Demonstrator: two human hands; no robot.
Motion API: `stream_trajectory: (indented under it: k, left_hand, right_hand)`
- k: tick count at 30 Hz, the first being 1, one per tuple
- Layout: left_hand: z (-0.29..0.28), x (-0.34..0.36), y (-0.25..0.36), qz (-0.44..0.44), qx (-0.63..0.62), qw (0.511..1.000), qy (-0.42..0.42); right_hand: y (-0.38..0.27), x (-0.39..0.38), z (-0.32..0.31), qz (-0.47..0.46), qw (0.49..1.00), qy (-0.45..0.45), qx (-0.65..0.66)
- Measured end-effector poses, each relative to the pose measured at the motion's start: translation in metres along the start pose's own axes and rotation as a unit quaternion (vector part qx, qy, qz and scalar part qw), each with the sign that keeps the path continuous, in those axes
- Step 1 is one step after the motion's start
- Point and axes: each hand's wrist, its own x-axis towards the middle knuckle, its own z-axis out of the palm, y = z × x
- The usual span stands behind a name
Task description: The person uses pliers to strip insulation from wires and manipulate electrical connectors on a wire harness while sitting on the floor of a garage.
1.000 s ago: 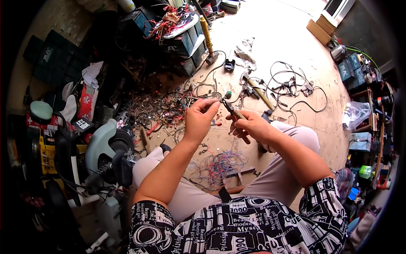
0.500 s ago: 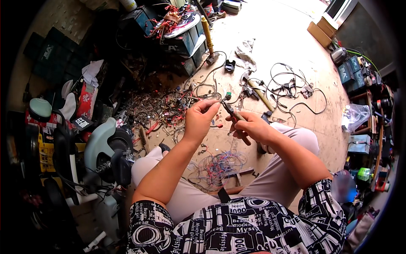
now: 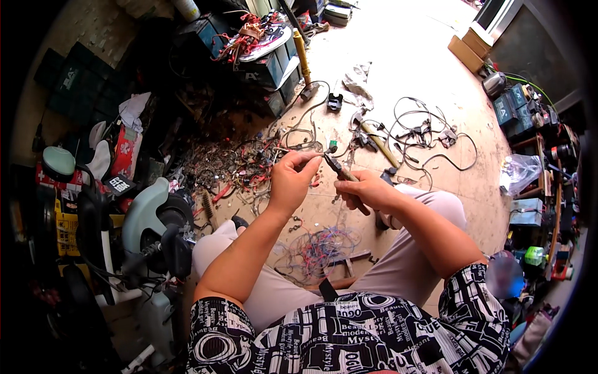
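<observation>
My left hand (image 3: pixel 291 179) is raised over the floor, with thumb and index finger pinched together. What sits between those fingertips is too small to make out. A pale thin strand shows just beyond the knuckles, but I cannot tell whether it is held. Wrapped around the brownish handles of a pair of pliers (image 3: pixel 334 165) is my right hand (image 3: pixel 372 189). The dark jaws point up and left, right by the left fingertips. Just past the jaws is a small green piece (image 3: pixel 333 146). Below my hands, between my legs, lies a tangle of thin coloured wires (image 3: pixel 321 246).
Scrap pieces and wire bits (image 3: pixel 230 162) spread over the floor ahead left. Black cables (image 3: pixel 430 134) and a wooden-handled hammer (image 3: pixel 380 143) lie ahead right. Stacked batteries (image 3: pixel 268 68) stand behind the scrap. Grey-green machine parts (image 3: pixel 140 218) crowd the left; a cluttered shelf (image 3: pixel 548 206) lines the right.
The surroundings have shifted slightly down and left in view. Both hands keep nearly the same place, and the pliers' handles look closer together in my right hand.
</observation>
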Motion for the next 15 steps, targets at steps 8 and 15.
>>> stream_trajectory:
  k: [8,15]
  left_hand:
    - [0.004,0.004,0.008,0.094,0.094,0.991,-0.021]
    - [0.009,0.002,0.004,0.129,0.154,0.979,-0.032]
  right_hand:
    - [0.003,0.0,-0.002,0.023,0.999,0.021,-0.039]
    - [0.005,-0.013,-0.006,-0.069,0.948,0.149,-0.275]
